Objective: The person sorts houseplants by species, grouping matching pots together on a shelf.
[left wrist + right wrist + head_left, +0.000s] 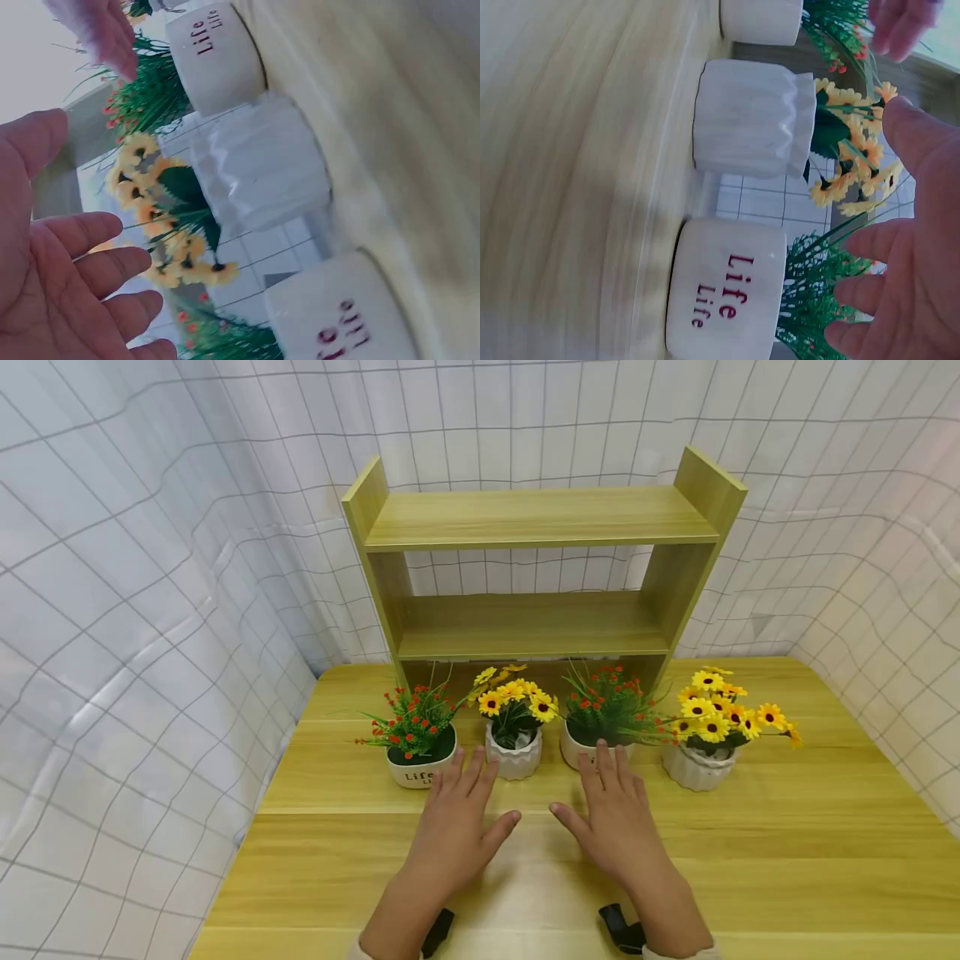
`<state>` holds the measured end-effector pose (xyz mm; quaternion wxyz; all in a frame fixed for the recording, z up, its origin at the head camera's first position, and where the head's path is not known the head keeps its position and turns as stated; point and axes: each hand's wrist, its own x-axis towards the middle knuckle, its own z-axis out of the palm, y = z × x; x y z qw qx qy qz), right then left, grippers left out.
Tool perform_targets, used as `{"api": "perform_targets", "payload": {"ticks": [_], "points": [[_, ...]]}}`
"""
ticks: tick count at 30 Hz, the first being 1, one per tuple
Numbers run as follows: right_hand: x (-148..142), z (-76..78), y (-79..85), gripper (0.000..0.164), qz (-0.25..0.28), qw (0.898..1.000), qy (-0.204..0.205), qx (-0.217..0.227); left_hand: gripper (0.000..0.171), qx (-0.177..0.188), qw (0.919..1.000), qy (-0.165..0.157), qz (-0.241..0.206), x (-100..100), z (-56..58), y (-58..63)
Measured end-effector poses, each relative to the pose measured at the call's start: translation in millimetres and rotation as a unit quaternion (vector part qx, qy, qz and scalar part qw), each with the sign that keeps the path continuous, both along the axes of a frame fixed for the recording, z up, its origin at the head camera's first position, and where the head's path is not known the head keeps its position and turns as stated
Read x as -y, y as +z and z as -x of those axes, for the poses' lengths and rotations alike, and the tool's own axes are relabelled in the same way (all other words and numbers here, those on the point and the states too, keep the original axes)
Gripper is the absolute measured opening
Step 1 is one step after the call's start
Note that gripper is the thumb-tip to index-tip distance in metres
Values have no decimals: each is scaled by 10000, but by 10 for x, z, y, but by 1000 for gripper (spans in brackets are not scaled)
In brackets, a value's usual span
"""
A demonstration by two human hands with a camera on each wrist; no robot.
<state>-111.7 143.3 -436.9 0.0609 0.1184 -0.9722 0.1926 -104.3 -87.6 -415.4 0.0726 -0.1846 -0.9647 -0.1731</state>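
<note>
Both hands hover palm down in front of a row of potted artificial flowers, fingers spread and holding nothing. My left hand (457, 822) is nearest the left oval white "Life" pot (418, 774) with red flowers, its fingertips overlapping that pot's right edge in the head view. Beside it stands a ribbed white pot (514, 757) with yellow flowers, also seen in the left wrist view as a fluted pot (262, 165). In front of a second "Life" pot (727, 292) with red flowers is my right hand (615, 822), partly covering its lettering in the head view.
At the far right is another ribbed white pot (699, 772) with yellow flowers (712, 727). Behind the row stands a wooden shelf unit (540, 518) with two boards. All rest on a wooden table (787, 860); a white gridded curtain (135, 610) surrounds it.
</note>
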Motion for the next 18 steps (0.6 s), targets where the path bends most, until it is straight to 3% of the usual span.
{"api": "perform_targets", "payload": {"ticks": [11,18], "points": [[-178,9,-27,80,-123,9986,327,-409,67,-536,9963,-605,-283,292,-1,461],[-304,27,-39,76,245,9962,403,-728,64,-507,9924,-979,-552,417,77,727]]}}
